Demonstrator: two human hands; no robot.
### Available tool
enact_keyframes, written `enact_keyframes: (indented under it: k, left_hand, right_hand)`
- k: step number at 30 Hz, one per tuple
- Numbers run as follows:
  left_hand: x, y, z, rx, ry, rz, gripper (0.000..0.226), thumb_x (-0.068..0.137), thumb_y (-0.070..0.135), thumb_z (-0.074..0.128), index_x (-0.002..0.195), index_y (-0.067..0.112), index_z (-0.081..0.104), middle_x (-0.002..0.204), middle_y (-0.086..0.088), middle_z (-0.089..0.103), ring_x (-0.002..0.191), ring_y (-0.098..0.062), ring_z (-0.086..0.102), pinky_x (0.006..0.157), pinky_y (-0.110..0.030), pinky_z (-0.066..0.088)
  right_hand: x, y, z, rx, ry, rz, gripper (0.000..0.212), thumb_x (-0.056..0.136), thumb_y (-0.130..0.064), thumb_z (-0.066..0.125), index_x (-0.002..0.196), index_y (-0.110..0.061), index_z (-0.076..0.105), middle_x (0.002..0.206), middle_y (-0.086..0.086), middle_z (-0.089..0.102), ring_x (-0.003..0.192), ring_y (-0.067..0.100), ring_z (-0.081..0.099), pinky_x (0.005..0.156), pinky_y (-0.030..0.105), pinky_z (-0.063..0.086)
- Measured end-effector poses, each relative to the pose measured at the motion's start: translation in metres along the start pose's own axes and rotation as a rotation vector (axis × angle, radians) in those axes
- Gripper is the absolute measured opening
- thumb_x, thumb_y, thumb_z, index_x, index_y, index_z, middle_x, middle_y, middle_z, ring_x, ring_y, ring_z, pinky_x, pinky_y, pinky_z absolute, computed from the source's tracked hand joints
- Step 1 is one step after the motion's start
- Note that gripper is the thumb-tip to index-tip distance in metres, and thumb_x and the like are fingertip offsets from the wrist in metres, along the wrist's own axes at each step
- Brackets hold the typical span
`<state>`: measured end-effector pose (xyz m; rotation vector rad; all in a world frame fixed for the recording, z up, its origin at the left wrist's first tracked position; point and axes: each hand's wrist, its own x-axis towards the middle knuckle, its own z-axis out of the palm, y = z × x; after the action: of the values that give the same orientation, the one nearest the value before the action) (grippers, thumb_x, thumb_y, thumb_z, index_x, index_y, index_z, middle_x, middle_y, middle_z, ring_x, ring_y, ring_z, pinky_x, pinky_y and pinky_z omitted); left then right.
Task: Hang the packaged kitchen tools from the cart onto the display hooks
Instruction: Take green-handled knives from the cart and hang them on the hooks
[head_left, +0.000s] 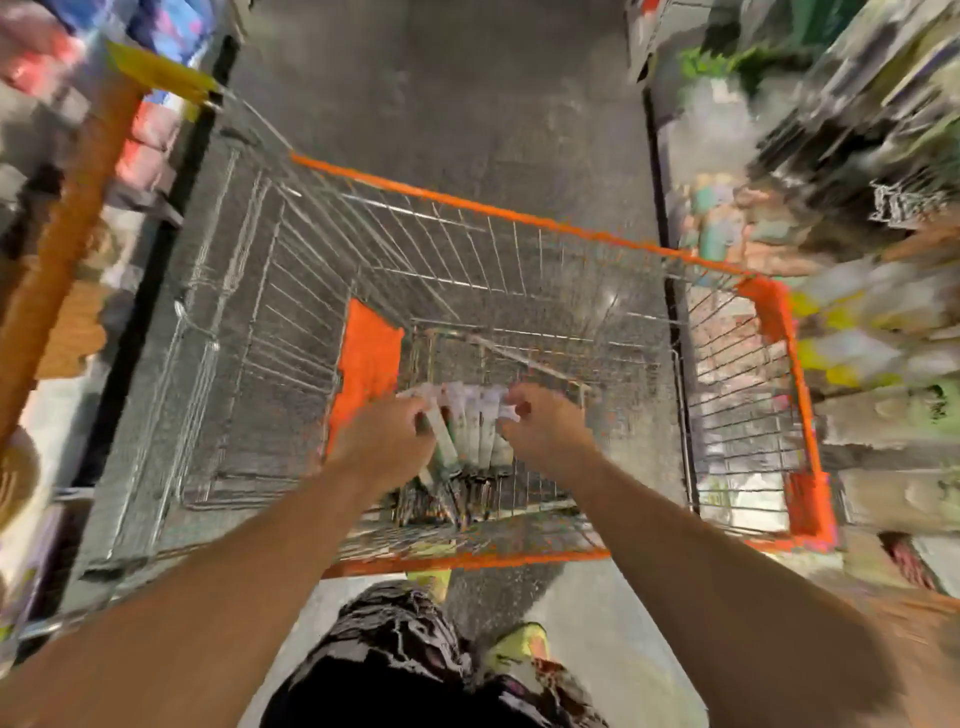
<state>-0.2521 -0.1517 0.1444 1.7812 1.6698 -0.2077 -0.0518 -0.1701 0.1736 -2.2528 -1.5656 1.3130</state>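
Orange-rimmed wire cart (519, 218) sits below you in aisle, blurred shelves (857, 156) either side. Packaged kitchen tools (475, 431) stand bunched in cart's near end, card tops up. Your left hand (387, 441) has fingers curled on left side of bunch; your right hand (545, 423) pinches card tops at right. Both grips closed on packs.

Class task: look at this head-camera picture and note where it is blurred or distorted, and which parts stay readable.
Head view: shelves on both sides smear into streaks, worst on the right; wide-angle lens bows the cart rim; blocky artefacts speckle the floor and wire; both hands and the packaged tools between them stay recognisable, though print on the packs is unreadable.
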Motion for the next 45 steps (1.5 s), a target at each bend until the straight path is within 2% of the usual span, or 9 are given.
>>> enact_keyframes:
  k: [6, 9, 11, 15, 17, 22, 33, 39, 45]
  left_hand:
    - [0.053, -0.044, 0.054, -0.387, -0.152, -0.242, 0.065, 0.077, 0.046, 0.065, 0.131, 0.011, 0.062, 0.114, -0.014, 0.068, 0.095, -0.026, 0.064, 0.073, -0.031, 0.054]
    - [0.073, -0.052, 0.085, -0.568, -0.253, -0.487, 0.011, 0.1, 0.027, 0.064, 0.108, 0.023, 0.056, 0.091, -0.003, 0.058, 0.078, -0.02, 0.058, 0.067, -0.024, 0.05]
    - [0.082, -0.061, 0.112, -0.683, -0.299, -0.609, 0.016, 0.102, 0.029, 0.063, 0.106, 0.014, 0.059, 0.083, -0.006, 0.059, 0.079, -0.023, 0.063, 0.073, -0.029, 0.049]
    - [0.101, -0.066, 0.145, -0.905, -0.321, -0.742, 0.021, 0.106, 0.028, 0.057, 0.119, 0.011, 0.053, 0.094, -0.007, 0.06, 0.084, -0.019, 0.056, 0.08, -0.03, 0.043]
    - [0.113, -0.069, 0.154, -0.955, -0.295, -0.742, 0.015, 0.104, 0.025, 0.057, 0.114, 0.014, 0.058, 0.097, -0.005, 0.059, 0.082, -0.018, 0.054, 0.08, -0.034, 0.048]
    - [0.125, -0.071, 0.175, -1.134, -0.148, -0.735, 0.038, 0.092, 0.017, 0.071, 0.127, 0.002, 0.065, 0.105, -0.009, 0.073, 0.077, -0.013, 0.065, 0.054, -0.025, 0.05]
    - [0.113, -0.066, 0.167, -1.361, -0.154, -0.589, 0.076, 0.067, 0.044, 0.09, 0.135, 0.02, 0.065, 0.121, -0.005, 0.078, 0.113, -0.024, 0.074, 0.09, -0.045, 0.06]
    - [0.119, -0.057, 0.172, -1.274, -0.087, -0.495, 0.102, 0.049, 0.057, 0.092, 0.136, 0.012, 0.063, 0.116, -0.005, 0.078, 0.105, -0.019, 0.077, 0.089, -0.035, 0.063]
    - [0.119, -0.046, 0.161, -1.246, -0.112, -0.418, 0.076, 0.083, 0.077, 0.055, 0.129, 0.018, 0.067, 0.116, -0.007, 0.077, 0.106, -0.025, 0.076, 0.084, -0.04, 0.062]
  right_hand:
    - [0.061, 0.024, 0.082, 0.081, -0.16, 0.24, 0.048, 0.097, -0.029, 0.066, 0.141, -0.015, 0.053, 0.13, 0.009, 0.063, 0.102, 0.024, 0.06, 0.086, 0.03, 0.048]
    - [0.081, 0.042, 0.121, 0.167, -0.183, 0.366, 0.05, 0.096, -0.026, 0.066, 0.141, -0.013, 0.05, 0.13, 0.012, 0.063, 0.117, 0.03, 0.062, 0.099, 0.037, 0.051]
    - [0.095, 0.053, 0.143, 0.229, -0.21, 0.455, 0.051, 0.093, -0.027, 0.07, 0.139, -0.017, 0.05, 0.126, 0.01, 0.065, 0.111, 0.03, 0.066, 0.095, 0.039, 0.055]
    - [0.132, 0.07, 0.179, 0.3, -0.23, 0.491, 0.098, 0.048, -0.056, 0.087, 0.132, -0.023, 0.049, 0.117, 0.005, 0.067, 0.098, 0.027, 0.072, 0.085, 0.044, 0.063]
    - [0.146, 0.069, 0.192, 0.306, -0.214, 0.462, 0.116, 0.029, -0.066, 0.084, 0.129, -0.022, 0.047, 0.116, 0.005, 0.065, 0.1, 0.027, 0.07, 0.084, 0.046, 0.063]
    - [0.146, 0.061, 0.197, 0.277, -0.195, 0.404, 0.094, 0.073, -0.037, 0.09, 0.143, -0.006, 0.036, 0.125, 0.009, 0.048, 0.113, 0.027, 0.057, 0.099, 0.041, 0.056]
    - [0.141, 0.049, 0.194, 0.372, -0.2, 0.432, 0.066, 0.079, -0.032, 0.075, 0.136, -0.013, 0.049, 0.118, 0.012, 0.061, 0.1, 0.028, 0.066, 0.082, 0.042, 0.062]
    - [0.139, 0.062, 0.191, 0.562, -0.197, 0.485, 0.065, 0.078, -0.027, 0.075, 0.136, -0.012, 0.051, 0.109, 0.011, 0.069, 0.092, 0.026, 0.072, 0.083, 0.049, 0.063]
    - [0.133, 0.064, 0.183, 0.875, -0.202, 0.546, 0.091, 0.052, -0.027, 0.09, 0.133, -0.009, 0.053, 0.109, 0.016, 0.073, 0.094, 0.033, 0.075, 0.086, 0.055, 0.062]
